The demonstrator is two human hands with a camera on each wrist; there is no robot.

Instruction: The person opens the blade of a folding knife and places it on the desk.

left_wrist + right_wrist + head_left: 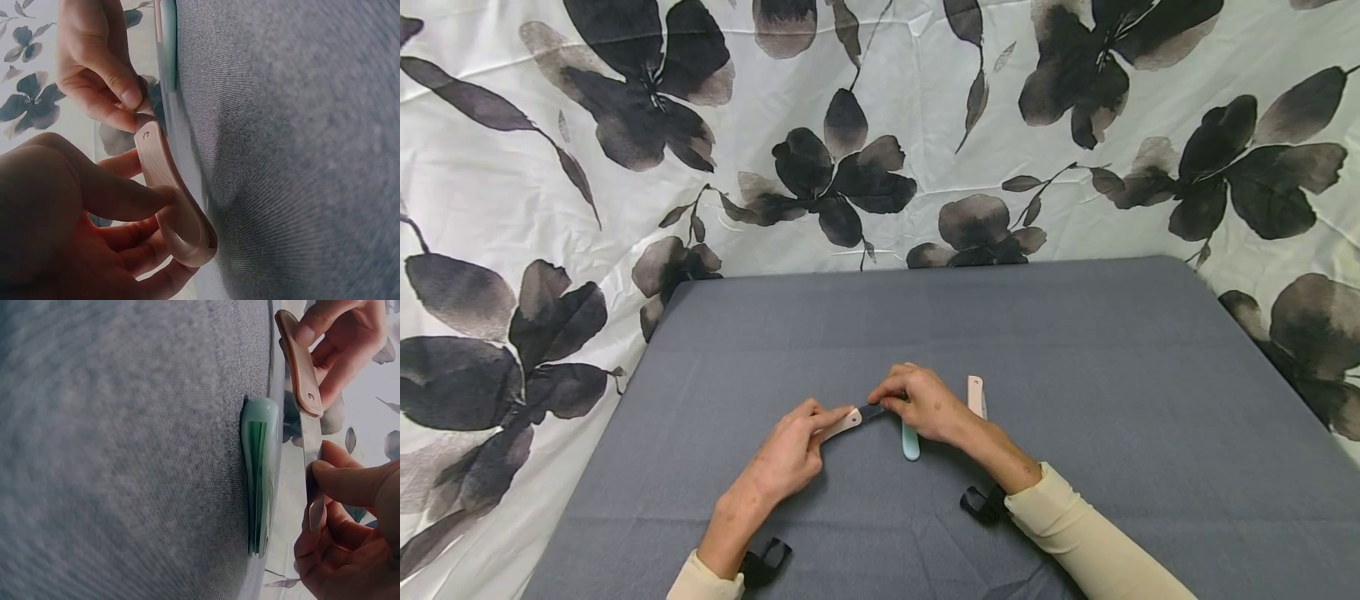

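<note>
A folding knife with a pink handle point(169, 187) is held up between both hands, its metal blade point(310, 440) swung out in line with the handle. My left hand point(793, 446) grips the handle, thumb along its side and fingers behind. My right hand point(928, 404) pinches the flat blade between thumb and fingers, partly covering its tip. Below the right hand lies a teal folding knife point(261, 469), folded, on the grey cloth. Just right of that hand, a second pink folding knife point(975, 394) rests on the cloth, partly hidden by the wrist.
Grey cloth point(1075, 350) covers the table. Behind it and at the sides hangs a white curtain point(955, 200) with dark flowers. A black strap mount point(766, 562) sits at the left wrist and another black mount point(981, 505) at the right.
</note>
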